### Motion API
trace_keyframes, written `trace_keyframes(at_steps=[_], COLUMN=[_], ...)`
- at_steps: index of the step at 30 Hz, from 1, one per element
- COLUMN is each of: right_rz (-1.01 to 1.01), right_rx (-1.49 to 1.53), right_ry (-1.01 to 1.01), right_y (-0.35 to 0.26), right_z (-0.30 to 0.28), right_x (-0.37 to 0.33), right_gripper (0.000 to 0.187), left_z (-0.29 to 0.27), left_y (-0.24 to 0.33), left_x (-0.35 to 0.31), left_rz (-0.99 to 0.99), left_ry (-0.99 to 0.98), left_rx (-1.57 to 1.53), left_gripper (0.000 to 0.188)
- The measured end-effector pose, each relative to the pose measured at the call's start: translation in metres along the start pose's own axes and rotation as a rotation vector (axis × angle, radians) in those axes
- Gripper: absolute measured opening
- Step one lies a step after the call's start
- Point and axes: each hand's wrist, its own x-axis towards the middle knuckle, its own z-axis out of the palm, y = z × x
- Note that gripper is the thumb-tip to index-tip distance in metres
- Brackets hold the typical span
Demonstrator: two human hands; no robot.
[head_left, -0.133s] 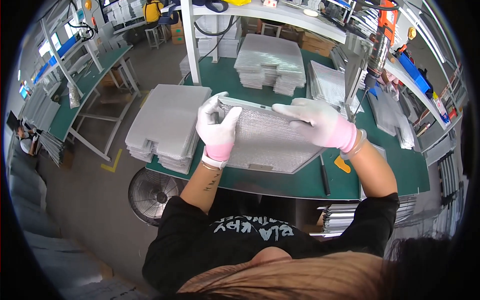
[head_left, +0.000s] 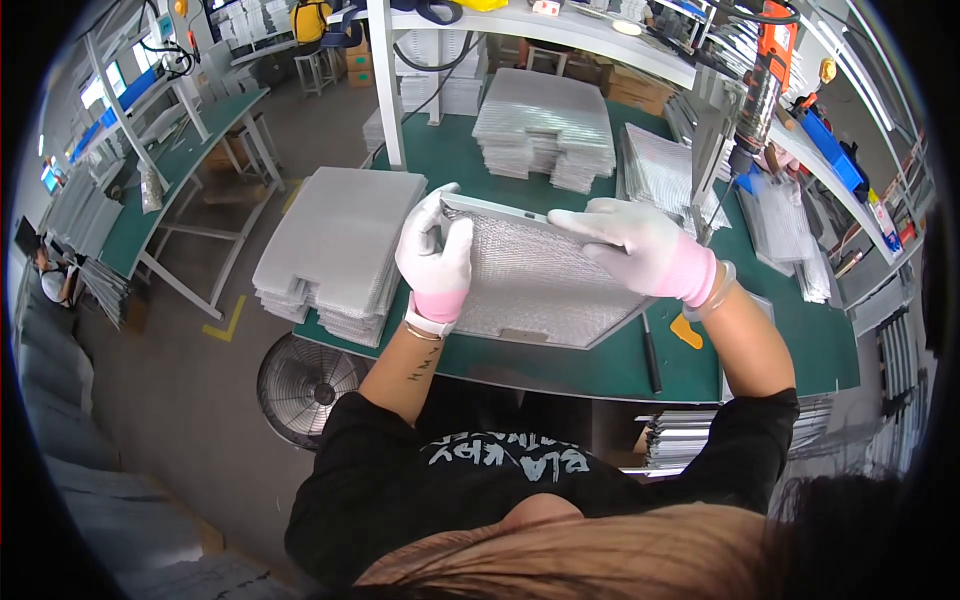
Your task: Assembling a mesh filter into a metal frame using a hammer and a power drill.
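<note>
1. The left hand [head_left: 434, 262], in a white glove with a pink cuff, is closed around the left edge of the metal mesh filter panel [head_left: 535, 285], fingers curled over its frame near the upper left corner. Compared with the frame a moment earlier, its grip sits at the same spot.
2. The right hand [head_left: 640, 248], gloved the same way, lies flat and spread on the panel's upper right edge, pressing down, not wrapped around it. It too has barely shifted, so the panel looks steadied in place, not carried.
3. The panel rests on the green workbench [head_left: 560, 365], directly in front of the person, tilted slightly toward the right.
4. A dark pen-like tool [head_left: 651, 355] and an orange scraper [head_left: 686, 331] lie just right of the panel.
5. To the left sits a stack of grey panels [head_left: 335, 250].
6. Farther back stands another pile of mesh filters [head_left: 545, 130], and an orange hanging screwdriver [head_left: 760, 85] dangles at the right.
</note>
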Motion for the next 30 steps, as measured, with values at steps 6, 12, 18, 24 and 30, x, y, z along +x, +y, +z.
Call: trace_keyframes(at_steps=[6,12,18,24,30], right_rz=[-0.044,-0.068,-0.016,-0.061,-0.210], right_rx=[0.027,0.012,0.047,-0.070,-0.445], right_ry=[0.004,0.014,-0.027,-0.063,0.205], right_y=[0.000,0.000,-0.002,-0.008,-0.044], right_z=[0.000,0.001,0.000,-0.005,-0.025], right_x=[0.002,0.002,0.001,0.002,0.003], right_gripper=[0.059,0.057,0.052,0.057,0.037], left_z=[-0.008,-0.016,-0.029,-0.031,-0.032], left_y=[-0.010,-0.005,-0.012,-0.012,-0.028], left_x=[-0.003,0.006,0.013,0.015,0.006], left_rz=[-0.017,0.000,-0.109,0.094,0.227], left_ry=[0.021,-0.062,-0.186,-0.319,-0.377], left_rx=[-0.092,-0.095,-0.331,-0.260,-0.116], left_gripper=[0.031,0.037,0.031,0.037,0.038])
